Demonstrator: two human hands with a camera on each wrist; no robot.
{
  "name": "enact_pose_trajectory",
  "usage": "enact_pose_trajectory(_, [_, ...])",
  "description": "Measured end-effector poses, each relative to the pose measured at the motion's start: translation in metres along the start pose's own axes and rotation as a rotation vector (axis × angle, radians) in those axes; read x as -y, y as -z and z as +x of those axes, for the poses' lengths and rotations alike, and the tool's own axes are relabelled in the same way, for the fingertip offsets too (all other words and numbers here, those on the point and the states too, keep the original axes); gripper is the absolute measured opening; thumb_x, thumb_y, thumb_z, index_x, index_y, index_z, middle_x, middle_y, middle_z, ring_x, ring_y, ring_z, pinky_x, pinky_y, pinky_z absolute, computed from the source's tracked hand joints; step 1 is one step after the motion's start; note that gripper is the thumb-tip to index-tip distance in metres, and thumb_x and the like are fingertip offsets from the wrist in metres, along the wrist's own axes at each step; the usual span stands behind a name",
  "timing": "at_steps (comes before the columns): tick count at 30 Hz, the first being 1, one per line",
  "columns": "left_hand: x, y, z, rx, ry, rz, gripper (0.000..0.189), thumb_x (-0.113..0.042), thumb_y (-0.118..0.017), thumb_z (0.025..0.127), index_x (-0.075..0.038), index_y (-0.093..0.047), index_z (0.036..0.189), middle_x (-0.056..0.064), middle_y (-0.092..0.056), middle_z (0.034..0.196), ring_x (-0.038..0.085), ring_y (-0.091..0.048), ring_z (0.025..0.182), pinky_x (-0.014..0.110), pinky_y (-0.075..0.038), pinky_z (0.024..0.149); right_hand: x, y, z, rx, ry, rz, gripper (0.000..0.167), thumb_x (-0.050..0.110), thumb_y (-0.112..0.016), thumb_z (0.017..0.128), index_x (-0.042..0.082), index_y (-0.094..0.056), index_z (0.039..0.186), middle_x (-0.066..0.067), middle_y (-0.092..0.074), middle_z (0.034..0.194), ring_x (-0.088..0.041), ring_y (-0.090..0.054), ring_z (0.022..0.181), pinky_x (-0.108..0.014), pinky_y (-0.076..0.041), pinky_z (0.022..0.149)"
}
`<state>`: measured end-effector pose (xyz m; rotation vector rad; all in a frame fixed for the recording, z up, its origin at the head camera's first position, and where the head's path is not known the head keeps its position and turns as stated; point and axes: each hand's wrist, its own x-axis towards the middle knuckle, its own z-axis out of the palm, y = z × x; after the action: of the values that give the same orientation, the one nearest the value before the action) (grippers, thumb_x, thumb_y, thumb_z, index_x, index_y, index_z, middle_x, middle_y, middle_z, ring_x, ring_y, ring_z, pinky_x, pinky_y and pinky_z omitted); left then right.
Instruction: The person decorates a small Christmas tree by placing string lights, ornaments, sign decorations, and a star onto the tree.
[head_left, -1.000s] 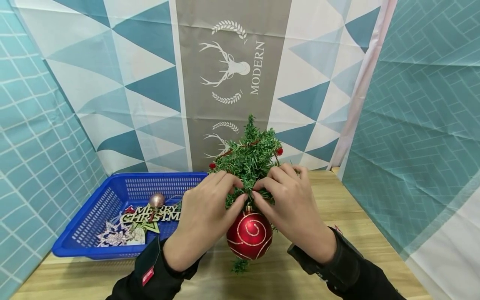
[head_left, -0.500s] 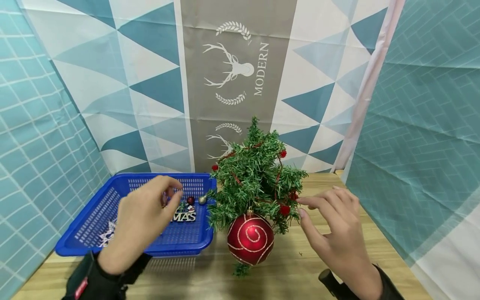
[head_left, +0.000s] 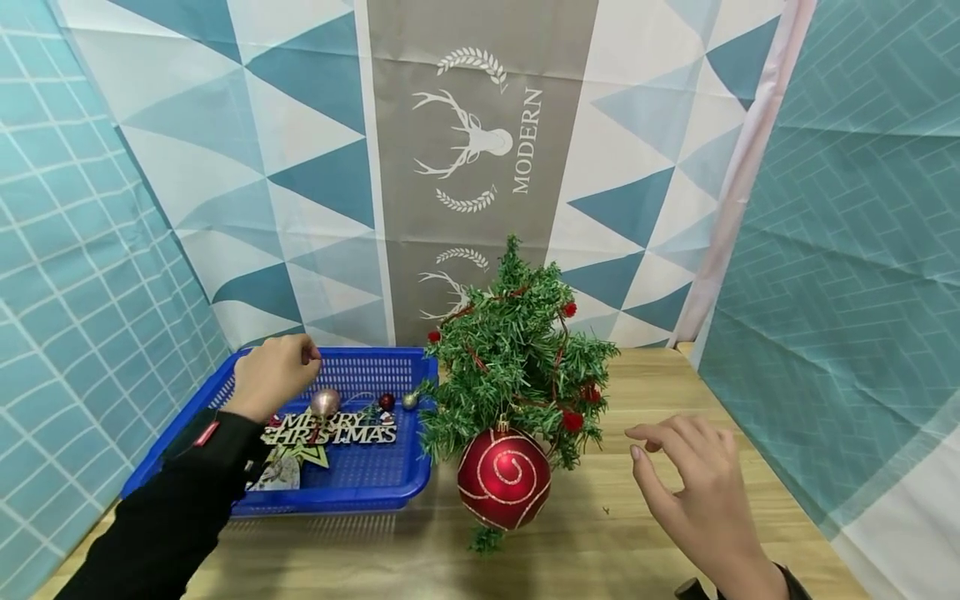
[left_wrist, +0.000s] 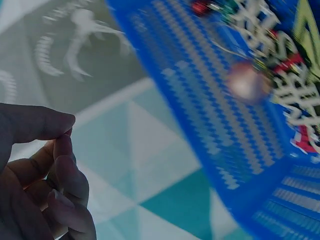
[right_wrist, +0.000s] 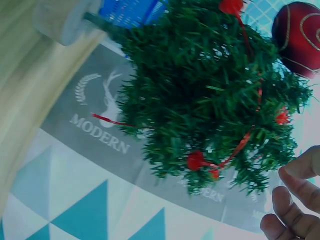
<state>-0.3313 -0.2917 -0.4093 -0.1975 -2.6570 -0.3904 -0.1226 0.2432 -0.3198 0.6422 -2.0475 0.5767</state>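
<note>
A small green Christmas tree (head_left: 517,367) stands on the wooden table with a large red bauble (head_left: 504,482) with glitter swirls hanging at its front. A thin red garland with pompoms (head_left: 572,420) winds round the branches. My left hand (head_left: 273,377) is over the left part of the blue basket (head_left: 352,500), fingers loosely curled with thumb and index tips together and nothing visible between them. To the right of the tree, my right hand (head_left: 697,487) hovers apart from it, fingers relaxed and holding nothing. In the right wrist view, its fingers (right_wrist: 300,200) show beside the branches.
Inside the basket lie a Merry Christmas sign (head_left: 367,429), a pink ball (head_left: 325,403), a green star (head_left: 313,455) and two smaller balls, one red (head_left: 386,402). Patterned cloth (head_left: 480,167) hangs behind and at the sides. A tiny green scrap (head_left: 606,510) lies on the table.
Both hands have come away from the top of the bauble, which stays hanging on the tree. The left hand has moved left over the basket, the right hand to the right of the tree.
</note>
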Motion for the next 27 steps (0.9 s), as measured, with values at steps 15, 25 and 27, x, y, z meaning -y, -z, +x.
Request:
enact_pose_trajectory(15, [-0.064,0.039,-0.016,0.541,0.35,0.05,0.036,-0.031,-0.067,0.085,0.004,-0.058,0.082,0.019,-0.057,0.076,0.033,-0.054,0.073,0.049,-0.041,0.07,-0.01,-0.01,-0.03,0.13,-0.006,-0.062,0.025,0.032,-0.045,0.095,0.021,-0.066,0.088,0.018,-0.048,0.076,-0.006,-0.043,0.073,-0.03,-0.028,0.069])
enact_pose_trajectory(25, [-0.038,0.015,-0.025,0.689,0.451,-0.047,0.032,-0.03,-0.067,0.082,-0.001,-0.056,0.072,0.008,-0.056,0.061,0.024,-0.053,0.06,0.047,-0.041,0.068,-0.013,-0.018,-0.047,0.142,-0.003,-0.036,0.013,0.021,-0.054,0.088,0.018,-0.067,0.089,0.02,-0.048,0.077,-0.005,-0.044,0.072,-0.026,-0.029,0.07])
enact_pose_trajectory(27, [-0.038,0.013,-0.024,0.688,0.454,-0.046,0.031,-0.028,-0.066,0.081,0.001,-0.055,0.075,0.01,-0.056,0.065,0.026,-0.053,0.063,0.048,-0.041,0.069,-0.014,-0.018,-0.048,0.139,0.005,-0.038,0.017,0.023,-0.051,0.09,0.017,-0.067,0.089,0.02,-0.048,0.077,-0.005,-0.044,0.072,-0.026,-0.028,0.07])
